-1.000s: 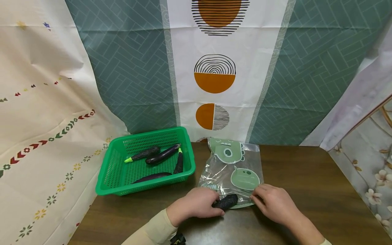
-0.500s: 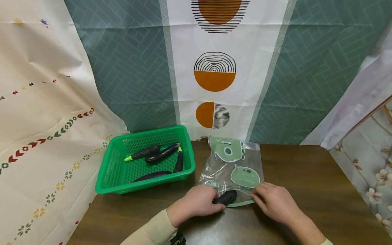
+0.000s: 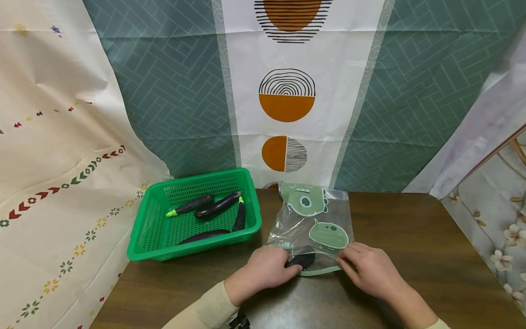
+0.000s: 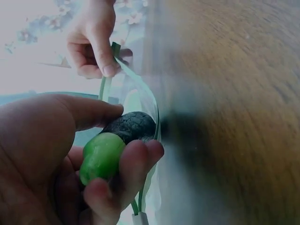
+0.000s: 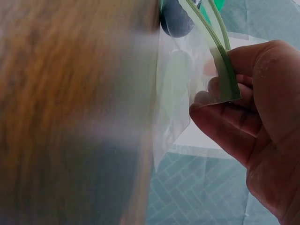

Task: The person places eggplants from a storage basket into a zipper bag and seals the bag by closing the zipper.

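A clear plastic zip bag (image 3: 296, 230) with green cartoon prints lies on the table, its mouth toward me. My left hand (image 3: 267, 268) grips a dark eggplant (image 3: 304, 260) by its bright green stem end (image 4: 104, 154); the far end of the eggplant is inside the bag's mouth. In the left wrist view the green-edged opening stands parted around the eggplant. At the mouth's right corner my right hand (image 3: 367, 269) pinches the bag's green edge (image 5: 225, 75) between thumb and fingers.
Left of the bag stands a green plastic basket (image 3: 141, 228) with several eggplants (image 3: 218, 205) in it. A patterned cloth (image 3: 287, 55) hangs behind the brown wooden table (image 3: 411, 237). Other cloths hang at both sides.
My left hand has moved slightly forward, and the eggplant has slid further into the bag's mouth. The right hand keeps its hold on the bag's corner, almost unmoved.
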`<state>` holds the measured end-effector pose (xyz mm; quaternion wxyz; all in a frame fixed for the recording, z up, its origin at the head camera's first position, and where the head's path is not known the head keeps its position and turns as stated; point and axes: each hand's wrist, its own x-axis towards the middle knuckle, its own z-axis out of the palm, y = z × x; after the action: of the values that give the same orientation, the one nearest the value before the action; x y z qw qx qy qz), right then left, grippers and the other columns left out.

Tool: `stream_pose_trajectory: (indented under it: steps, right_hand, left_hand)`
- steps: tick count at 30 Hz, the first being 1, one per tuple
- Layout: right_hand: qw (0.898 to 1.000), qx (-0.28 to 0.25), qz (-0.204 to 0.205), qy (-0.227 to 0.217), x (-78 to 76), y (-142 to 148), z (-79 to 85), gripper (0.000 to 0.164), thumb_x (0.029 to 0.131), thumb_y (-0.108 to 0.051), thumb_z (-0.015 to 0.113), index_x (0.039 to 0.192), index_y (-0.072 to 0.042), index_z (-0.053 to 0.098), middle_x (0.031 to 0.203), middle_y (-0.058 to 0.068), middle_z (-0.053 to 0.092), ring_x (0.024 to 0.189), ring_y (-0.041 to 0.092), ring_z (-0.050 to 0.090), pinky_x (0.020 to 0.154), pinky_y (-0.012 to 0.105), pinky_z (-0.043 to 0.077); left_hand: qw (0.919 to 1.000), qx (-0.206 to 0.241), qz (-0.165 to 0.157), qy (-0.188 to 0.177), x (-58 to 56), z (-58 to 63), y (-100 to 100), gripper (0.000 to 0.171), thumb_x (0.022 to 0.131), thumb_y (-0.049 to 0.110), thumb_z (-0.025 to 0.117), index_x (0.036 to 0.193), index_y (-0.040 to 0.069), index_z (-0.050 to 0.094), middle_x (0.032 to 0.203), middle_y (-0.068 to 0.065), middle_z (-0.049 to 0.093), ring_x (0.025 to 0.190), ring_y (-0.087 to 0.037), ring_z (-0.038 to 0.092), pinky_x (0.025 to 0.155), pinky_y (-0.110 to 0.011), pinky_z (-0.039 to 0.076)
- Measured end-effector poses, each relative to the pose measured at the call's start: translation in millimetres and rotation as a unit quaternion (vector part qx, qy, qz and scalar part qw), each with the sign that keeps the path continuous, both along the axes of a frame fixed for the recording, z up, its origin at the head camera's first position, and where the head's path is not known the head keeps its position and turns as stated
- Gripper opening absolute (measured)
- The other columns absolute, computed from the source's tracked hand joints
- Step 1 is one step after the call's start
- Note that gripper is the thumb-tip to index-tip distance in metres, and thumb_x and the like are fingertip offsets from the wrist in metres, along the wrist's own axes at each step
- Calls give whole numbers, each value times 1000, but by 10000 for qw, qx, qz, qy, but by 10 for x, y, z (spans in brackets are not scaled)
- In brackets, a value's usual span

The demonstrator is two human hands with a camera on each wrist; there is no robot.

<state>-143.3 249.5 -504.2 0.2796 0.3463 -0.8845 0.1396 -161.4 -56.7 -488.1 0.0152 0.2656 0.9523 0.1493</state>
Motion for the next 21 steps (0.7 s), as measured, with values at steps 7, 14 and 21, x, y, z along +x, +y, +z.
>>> stream_pose_trajectory:
  steps: [7,14,21]
  right_hand:
    - [9999,5,0,-131,11,-11,2,26,82,-15,95,90,-25,73,84,-17,66,74,0,60,59,26,54]
    - [9999,-2,48,-136,13,-17,2,26,81,-14,95,89,-25,73,83,-18,65,73,0,60,59,26,54]
    - [9998,15,52,-188,17,-18,6,25,83,-14,95,90,-25,73,83,-19,65,73,-1,58,59,25,53]
  left_hand:
    - [9989,-142,321,308,4,-21,14,62,98,63,76,56,23,53,60,2,57,56,-25,62,46,-41,45]
    - [9984,-59,560,81,-8,-46,29,64,96,68,76,55,24,54,57,6,52,55,-21,58,46,-38,42]
    - [9948,526,480,-735,-1,-38,24,64,97,62,79,53,22,55,44,10,47,44,-12,50,47,-33,41]
